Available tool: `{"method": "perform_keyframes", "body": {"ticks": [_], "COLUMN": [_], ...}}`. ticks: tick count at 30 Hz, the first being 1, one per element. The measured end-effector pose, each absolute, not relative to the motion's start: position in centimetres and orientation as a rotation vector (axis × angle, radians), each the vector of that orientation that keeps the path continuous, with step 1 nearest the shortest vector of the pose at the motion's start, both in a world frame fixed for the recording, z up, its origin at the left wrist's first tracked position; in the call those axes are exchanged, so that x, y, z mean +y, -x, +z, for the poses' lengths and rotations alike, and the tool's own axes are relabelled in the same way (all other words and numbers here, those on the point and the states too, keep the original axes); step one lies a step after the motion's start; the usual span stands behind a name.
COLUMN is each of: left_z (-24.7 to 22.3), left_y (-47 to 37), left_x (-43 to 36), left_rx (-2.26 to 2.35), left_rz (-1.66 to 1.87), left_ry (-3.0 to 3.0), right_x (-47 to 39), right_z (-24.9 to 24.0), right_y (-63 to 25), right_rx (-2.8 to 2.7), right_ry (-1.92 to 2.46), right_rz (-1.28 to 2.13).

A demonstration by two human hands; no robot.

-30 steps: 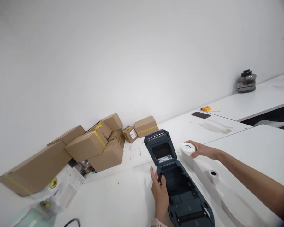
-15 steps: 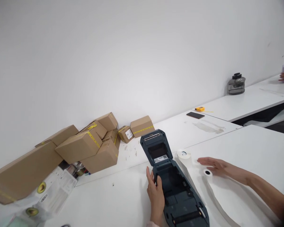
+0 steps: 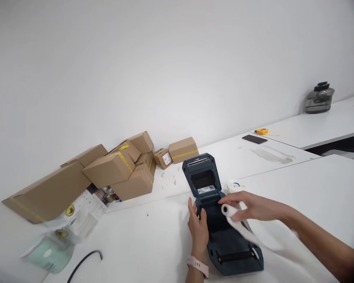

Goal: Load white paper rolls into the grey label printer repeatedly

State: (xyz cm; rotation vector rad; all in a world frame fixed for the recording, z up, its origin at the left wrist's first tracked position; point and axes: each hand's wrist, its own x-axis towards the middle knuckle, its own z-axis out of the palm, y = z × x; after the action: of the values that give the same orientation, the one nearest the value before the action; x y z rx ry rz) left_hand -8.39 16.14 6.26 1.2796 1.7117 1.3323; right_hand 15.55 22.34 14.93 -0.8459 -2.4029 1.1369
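Observation:
A dark blue-grey label printer point(image 3: 221, 232) lies on the white table with its lid point(image 3: 201, 173) raised at the far end. My left hand point(image 3: 198, 228) grips the printer's left side, thumb over the rim; a pink band circles that wrist. My right hand point(image 3: 247, 206) pinches a small white paper roll point(image 3: 229, 211) over the printer's inside. From the roll a paper strip point(image 3: 247, 234) trails down to the right across the printer's edge. Behind the right hand sits a second white roll point(image 3: 233, 186) on the table, partly hidden.
Stacked cardboard boxes point(image 3: 112, 169) stand along the wall at left. Nearer are a mint-green pouch point(image 3: 48, 253), plastic-wrapped packets point(image 3: 85, 216) and a black cable point(image 3: 82, 261). A phone point(image 3: 254, 139), yellow tape measure point(image 3: 262, 131) and dark jug point(image 3: 319, 99) lie farther right.
My right hand has taken hold of the small paper roll and brought it left over the printer. The left hand keeps its grip on the printer. The view has shifted slightly.

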Motion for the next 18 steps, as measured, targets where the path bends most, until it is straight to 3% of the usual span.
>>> {"method": "perform_keyframes", "body": {"ticks": [5,18], "left_z": [7.4,7.0], "left_y": [8.6,7.7], "left_x": [16.1,16.4], "left_rx": [1.793,1.842], "left_rz": [1.218,1.23], "left_ry": [-1.389,-1.439], "right_x": [24.3,26.4], "right_z": [13.9,9.1], "right_y": [-8.2,-5.9], "right_rx": [-2.84,-2.963], "right_ry": [0.875,0.886], "right_rz": [0.723,0.602]}}
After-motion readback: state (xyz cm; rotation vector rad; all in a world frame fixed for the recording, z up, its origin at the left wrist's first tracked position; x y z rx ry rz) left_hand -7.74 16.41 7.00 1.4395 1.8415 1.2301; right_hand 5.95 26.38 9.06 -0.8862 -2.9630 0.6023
